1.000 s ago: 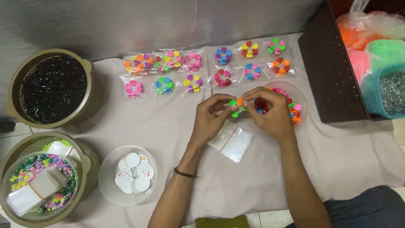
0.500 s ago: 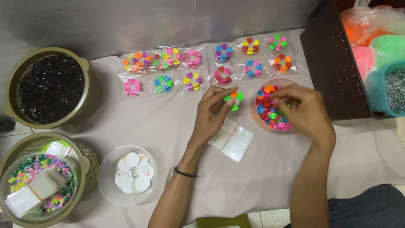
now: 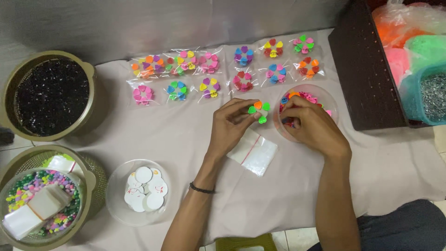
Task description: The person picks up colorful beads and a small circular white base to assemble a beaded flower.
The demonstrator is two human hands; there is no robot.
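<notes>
Your left hand (image 3: 232, 123) pinches a half-filled white card disc of small heart-shaped plastic clips (image 3: 258, 110), green, orange and yellow, at twelve o'clock from the clear zip bag (image 3: 254, 151). Your right hand (image 3: 309, 125) is curled into the clear round plastic bowl of mixed clips (image 3: 332, 103) at three o'clock; what it grips is hidden. A loose pinch could shed clips onto the white cloth (image 3: 186, 135).

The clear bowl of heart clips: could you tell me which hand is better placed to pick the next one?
Right hand: its fingers are already inside the clear bowl, while the left hand holds the partly filled disc.
</notes>
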